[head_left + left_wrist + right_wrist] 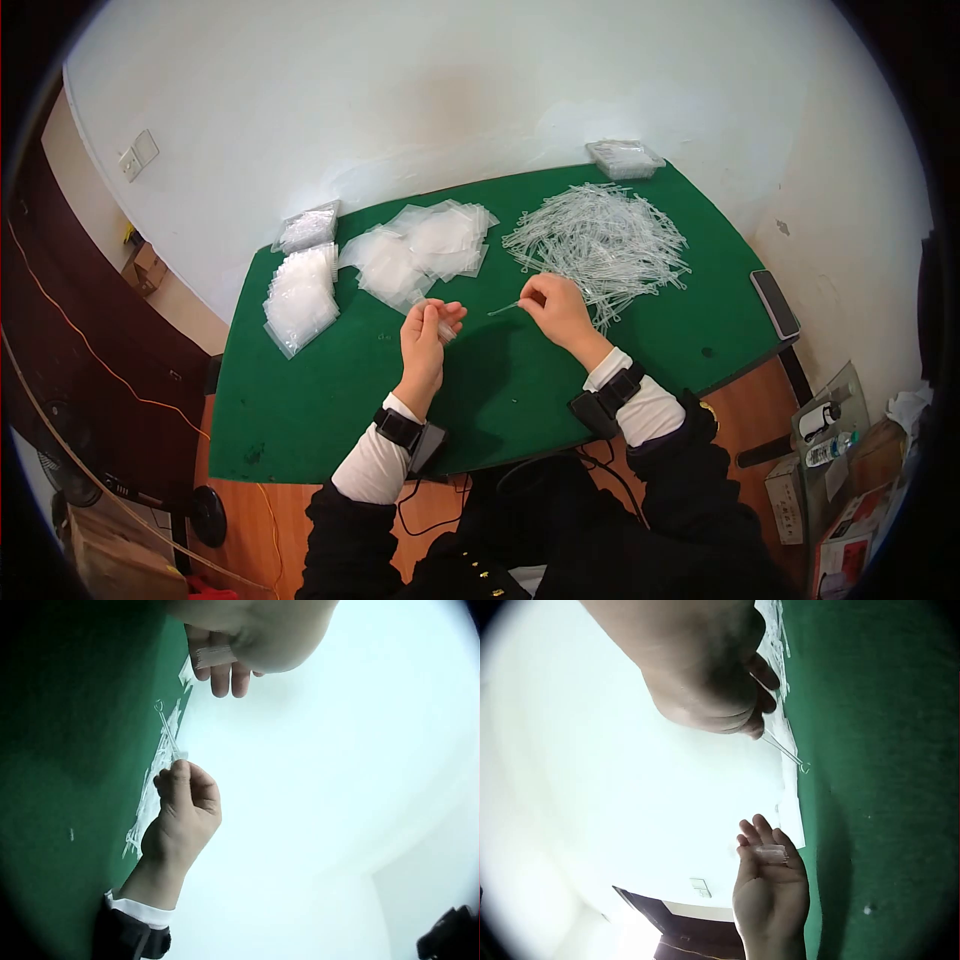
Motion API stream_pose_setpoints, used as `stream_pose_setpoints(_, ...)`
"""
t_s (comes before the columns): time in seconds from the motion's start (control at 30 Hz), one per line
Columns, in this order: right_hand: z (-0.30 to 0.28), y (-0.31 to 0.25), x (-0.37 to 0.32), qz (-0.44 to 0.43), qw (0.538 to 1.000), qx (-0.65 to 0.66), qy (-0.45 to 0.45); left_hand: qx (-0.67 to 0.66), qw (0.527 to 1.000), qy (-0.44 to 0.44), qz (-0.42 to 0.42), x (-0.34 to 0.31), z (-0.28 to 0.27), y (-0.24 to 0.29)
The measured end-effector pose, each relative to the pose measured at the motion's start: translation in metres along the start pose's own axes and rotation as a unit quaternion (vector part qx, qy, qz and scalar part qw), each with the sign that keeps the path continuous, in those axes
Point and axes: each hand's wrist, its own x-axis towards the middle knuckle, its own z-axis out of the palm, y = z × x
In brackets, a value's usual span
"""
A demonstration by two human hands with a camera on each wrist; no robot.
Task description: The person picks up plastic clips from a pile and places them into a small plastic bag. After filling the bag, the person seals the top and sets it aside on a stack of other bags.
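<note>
My right hand point(558, 312) pinches a thin clear plastic stick point(168, 729) between thumb and fingertips. The stick's small forked end points toward the left hand. My left hand point(771, 896) is turned palm up, its fingers extended and slightly bent. Across those fingers lies a small clear plastic bag point(771, 853), one end against the thumb. A gap separates the stick from the bag. Beyond the right hand spreads a big heap of similar clear sticks point(605, 240). Past the left hand lies a loose pile of flat translucent bags point(425, 245).
A fanned stack of bags point(300, 300) lies at the left, with a clear packet point(307, 228) behind it. At the back right stands another clear pack point(625, 158). A phone point(775, 305) rests at the right edge of the green table point(330, 420). White walls border the back.
</note>
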Motion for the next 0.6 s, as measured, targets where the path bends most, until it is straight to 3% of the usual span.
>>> stream_pose_setpoints(0.3, 0.004, 0.017, -0.004, 0.006, 0.981, -0.19, -0.036, 0.005, 1.0, -0.01, -0.001, -0.001, 0.0, 0.0)
stream_pose_setpoints(0.4, 0.0, 0.008, 0.0, -0.072, 0.984, -0.142, 0.078, 0.027, 0.999, -0.04, -0.003, -0.002, 0.002, 0.001)
stream_pose_setpoints(0.43, 0.001, 0.005, 0.0, -0.071, 0.984, -0.141, 0.079, 0.028, 0.999, -0.041, -0.004, -0.002, 0.003, 0.001)
stream_pose_setpoints(0.47, 0.004, 0.001, 0.0, -0.031, 0.998, -0.012, 0.047, 0.032, 0.998, -0.053, 0.001, -0.003, 0.005, 0.001)
stream_pose_setpoints(0.53, 0.01, -0.004, -0.001, 0.051, 0.968, 0.244, -0.018, 0.039, 0.996, -0.077, 0.009, -0.004, 0.006, 0.002)
stream_pose_setpoints(0.6, 0.018, -0.008, -0.003, 0.075, 0.949, 0.304, -0.041, 0.04, 0.995, -0.088, 0.012, -0.005, 0.007, 0.002)
